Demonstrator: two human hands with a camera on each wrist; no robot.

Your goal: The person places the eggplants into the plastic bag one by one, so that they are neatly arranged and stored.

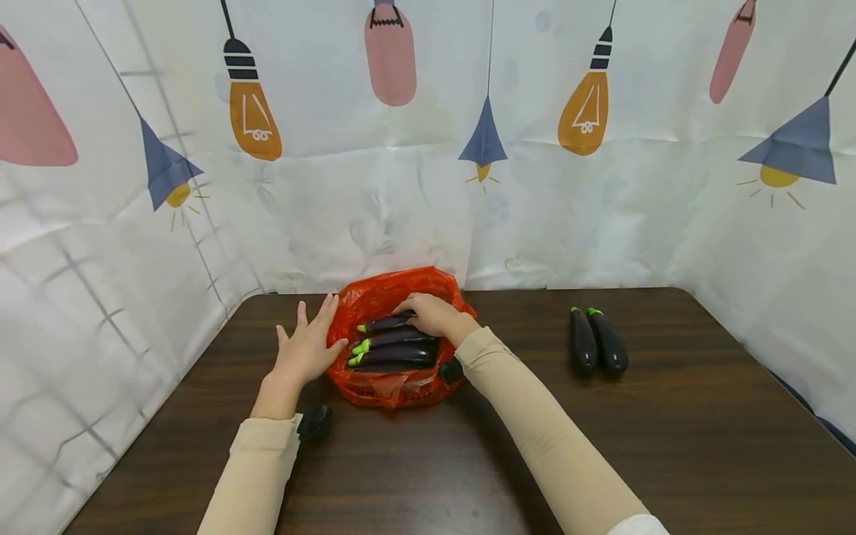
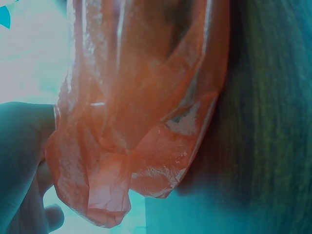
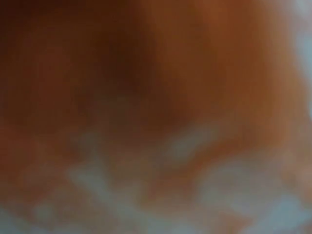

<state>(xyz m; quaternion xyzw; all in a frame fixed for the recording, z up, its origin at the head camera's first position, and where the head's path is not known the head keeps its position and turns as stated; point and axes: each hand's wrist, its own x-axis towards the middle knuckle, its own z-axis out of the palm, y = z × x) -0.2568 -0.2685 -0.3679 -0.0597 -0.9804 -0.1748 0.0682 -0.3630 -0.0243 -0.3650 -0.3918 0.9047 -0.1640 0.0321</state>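
A red plastic bag (image 1: 394, 390) stands with its mouth open at the back of the table, several dark eggplants (image 1: 401, 355) lying in it with green stems to the left. Reaching into the bag, my right hand (image 1: 435, 316) holds the right end of the rearmost eggplant (image 1: 384, 324); its fingertips are partly hidden. My left hand (image 1: 304, 353) has its fingers spread against the bag's left side. The left wrist view shows the bag's crumpled side (image 2: 141, 122) beside the left hand (image 2: 22, 161). Only blurred orange-red plastic (image 3: 219, 73) fills the right wrist view.
Two more eggplants (image 1: 597, 343) lie side by side on the dark wooden table (image 1: 414, 475), right of the bag. A white curtain (image 1: 428, 200) printed with lamps and bulbs hangs behind the table and along its sides.
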